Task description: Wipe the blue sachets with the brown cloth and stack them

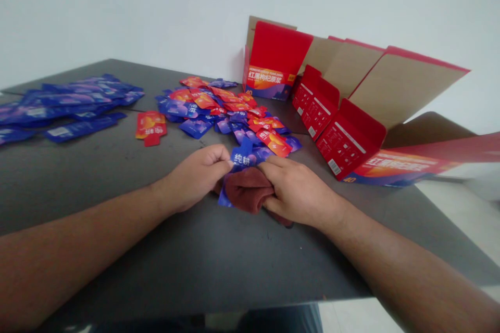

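My left hand (203,174) pinches the edge of a blue pouch (241,157) with white lettering, just above the tabletop. Bunched in my right hand (299,190) is a brown cloth (250,190), its fingers closed round the folds. The cloth lies across the middle of the blue pouch, and a corner of the pouch shows below it. Right behind my hands spreads a loose pile of blue and red pouches (224,109). A single red pouch (151,126) lies apart, beyond my left hand.
On the left is a stack of long blue pouches (70,99). Several open red cartons stand at the right: one carton (269,80) at the back, another carton (347,140) nearer, with raised flaps. The dark table (187,276) ends close to my body; a pale wall rises behind.
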Tool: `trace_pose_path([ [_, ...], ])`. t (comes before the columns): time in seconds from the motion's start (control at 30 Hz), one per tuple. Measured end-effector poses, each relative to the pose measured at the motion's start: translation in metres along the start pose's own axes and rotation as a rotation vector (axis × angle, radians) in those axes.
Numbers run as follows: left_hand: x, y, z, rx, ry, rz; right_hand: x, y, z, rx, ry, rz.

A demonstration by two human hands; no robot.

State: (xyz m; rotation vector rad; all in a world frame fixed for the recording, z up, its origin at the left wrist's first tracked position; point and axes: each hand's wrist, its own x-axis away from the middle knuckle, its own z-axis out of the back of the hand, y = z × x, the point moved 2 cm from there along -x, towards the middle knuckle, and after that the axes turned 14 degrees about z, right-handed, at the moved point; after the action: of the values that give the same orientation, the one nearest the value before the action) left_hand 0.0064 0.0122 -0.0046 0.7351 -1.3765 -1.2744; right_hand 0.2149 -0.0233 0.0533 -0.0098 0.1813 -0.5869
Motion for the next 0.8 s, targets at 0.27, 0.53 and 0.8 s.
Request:
trace_pose_path([
  [0.27, 0.0009, 0.0001, -0.0005, 0.018, 0.006, -0.029, -0.0014, -0.0032, -0.0007, -0.017, -0.020, 0.048],
  [0.53, -0.0016, -0.0015, -0.0002, 0.025, 0.002, -0.022, -0.0009, -0.0037, -0.0008, -0.017, 0.001, 0.004],
  [0.8, -0.0005, -0.0020, -0.0015, 0.072, -0.021, -0.001, -0.0010, -0.0025, -0.0012, 0.010, 0.020, -0.039],
])
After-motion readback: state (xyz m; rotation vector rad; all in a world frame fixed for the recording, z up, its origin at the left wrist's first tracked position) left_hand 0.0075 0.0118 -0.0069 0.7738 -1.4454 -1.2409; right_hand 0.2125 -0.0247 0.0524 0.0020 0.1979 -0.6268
